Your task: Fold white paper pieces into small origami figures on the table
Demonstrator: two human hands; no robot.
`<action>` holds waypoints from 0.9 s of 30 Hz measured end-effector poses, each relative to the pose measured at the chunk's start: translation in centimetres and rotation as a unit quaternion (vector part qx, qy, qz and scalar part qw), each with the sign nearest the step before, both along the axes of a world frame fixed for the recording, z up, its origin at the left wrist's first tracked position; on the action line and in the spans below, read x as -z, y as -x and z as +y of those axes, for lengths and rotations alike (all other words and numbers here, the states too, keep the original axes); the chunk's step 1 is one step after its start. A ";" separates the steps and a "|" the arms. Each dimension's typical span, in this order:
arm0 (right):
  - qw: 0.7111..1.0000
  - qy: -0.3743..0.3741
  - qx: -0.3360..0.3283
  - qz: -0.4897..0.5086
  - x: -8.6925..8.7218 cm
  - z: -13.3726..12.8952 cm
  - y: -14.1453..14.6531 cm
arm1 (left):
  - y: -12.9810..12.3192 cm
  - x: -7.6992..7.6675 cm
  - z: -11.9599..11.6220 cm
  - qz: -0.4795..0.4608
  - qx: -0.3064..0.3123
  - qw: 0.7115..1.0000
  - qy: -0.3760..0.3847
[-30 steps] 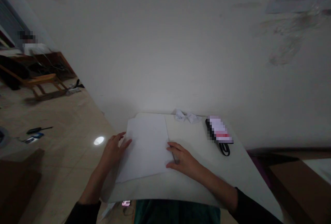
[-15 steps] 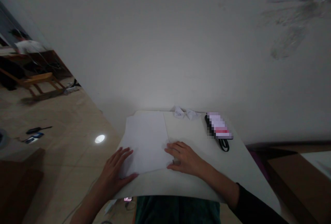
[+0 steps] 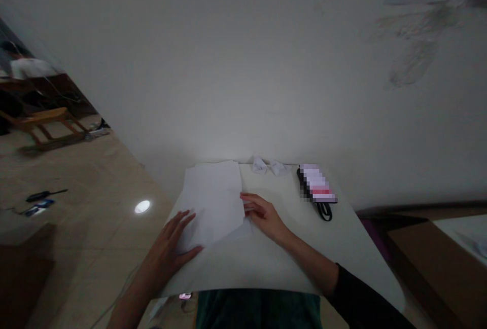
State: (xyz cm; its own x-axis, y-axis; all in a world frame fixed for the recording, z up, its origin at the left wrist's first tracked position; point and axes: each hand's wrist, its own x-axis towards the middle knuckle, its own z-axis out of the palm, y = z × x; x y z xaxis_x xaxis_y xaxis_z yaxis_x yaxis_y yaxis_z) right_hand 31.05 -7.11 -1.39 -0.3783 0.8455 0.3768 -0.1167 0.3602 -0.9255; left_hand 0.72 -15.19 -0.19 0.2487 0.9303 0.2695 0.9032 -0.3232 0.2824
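A white sheet of paper (image 3: 215,202) lies on the white table, with part of another sheet (image 3: 241,231) showing beneath its lower right corner. My left hand (image 3: 173,240) rests over the paper's left edge, fingers stretched and thumb apart. At the right edge, my right hand (image 3: 264,215) has its fingers bent around the paper's side, gripping the upper sheet. Its thumb is mostly hidden. That sheet's lower right part looks slightly raised.
Two folded white paper pieces (image 3: 268,166) sit at the table's back edge by the wall. A phone-like device (image 3: 318,187) with a black cord (image 3: 324,211) lies at right. A cardboard box (image 3: 429,258) stands beyond the table (image 3: 297,263). A person (image 3: 32,68) sits far left.
My right hand has moved up along the paper's right edge and closed on it. The upper sheet has shifted, baring a sheet below. My left hand stays nearly in place.
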 end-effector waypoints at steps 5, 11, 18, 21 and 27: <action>0.983 -0.130 -0.005 -0.127 0.1 1.2 0.6 | 1.1 -0.3 0.7 -0.043 0.002 0.999 0.027; 0.974 -0.142 -0.010 -0.176 -1.0 1.2 -0.4 | 3.4 -4.1 2.4 -0.162 -0.038 0.983 0.076; 0.986 -0.074 0.018 -0.151 -0.2 2.2 -1.1 | 0.4 -8.3 4.1 -0.174 -0.011 0.964 0.201; 0.989 -0.053 0.038 -0.136 0.3 2.6 -1.2 | -1.1 -8.3 4.2 -0.156 0.017 0.943 0.295; 0.992 -0.060 0.012 -0.114 0.8 2.9 -1.7 | -2.3 -6.1 5.0 -0.128 0.090 0.962 0.222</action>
State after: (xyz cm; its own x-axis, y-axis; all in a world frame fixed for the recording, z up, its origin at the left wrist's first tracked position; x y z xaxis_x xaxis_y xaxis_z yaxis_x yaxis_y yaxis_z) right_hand 32.76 -4.19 -2.16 -0.4453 0.8096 0.3825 0.1009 0.4699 -0.8770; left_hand 3.00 -10.23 5.93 0.3952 0.9160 -0.0697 0.7256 -0.2647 0.6352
